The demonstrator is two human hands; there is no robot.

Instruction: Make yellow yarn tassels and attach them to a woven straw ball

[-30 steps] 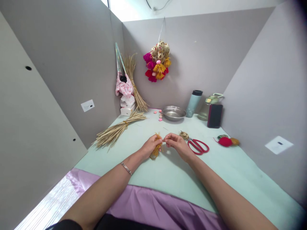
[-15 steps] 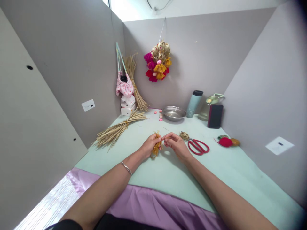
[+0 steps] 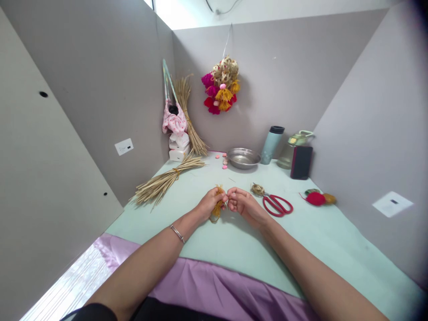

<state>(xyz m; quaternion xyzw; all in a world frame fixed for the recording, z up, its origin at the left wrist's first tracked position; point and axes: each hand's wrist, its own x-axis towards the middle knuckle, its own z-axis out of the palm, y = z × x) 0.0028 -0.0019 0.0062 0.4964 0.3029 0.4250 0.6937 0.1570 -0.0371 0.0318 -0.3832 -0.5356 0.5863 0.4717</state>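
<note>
A bundle of mustard-yellow yarn (image 3: 216, 211) is pinched in my left hand (image 3: 210, 202), with strands poking out above the fingers and looping out below. My right hand (image 3: 243, 204) is close beside it on the right, fingertips pressed together at the yarn's edge. Whatever those fingertips pinch is too small to make out. Just right of my right hand, red-handled scissors (image 3: 278, 206) lie on the pale green tabletop (image 3: 234, 245). A small woven straw ball (image 3: 257, 189) sits by the scissors' blades.
Dried straw (image 3: 163, 180) lies on the left. Behind are a metal bowl (image 3: 243, 158), pink pieces (image 3: 224, 166), a blue tumbler (image 3: 272, 145), a green bottle (image 3: 294, 149) and a phone (image 3: 301, 162). Yarn balls (image 3: 315, 198) rest at right. Tasselled straw balls (image 3: 224, 87) hang on the back wall (image 3: 277, 80).
My right hand has turned slightly, and its fingers are curled closer together beside the yarn. My left hand keeps its hold on the bundle. The view has shifted very slightly.
</note>
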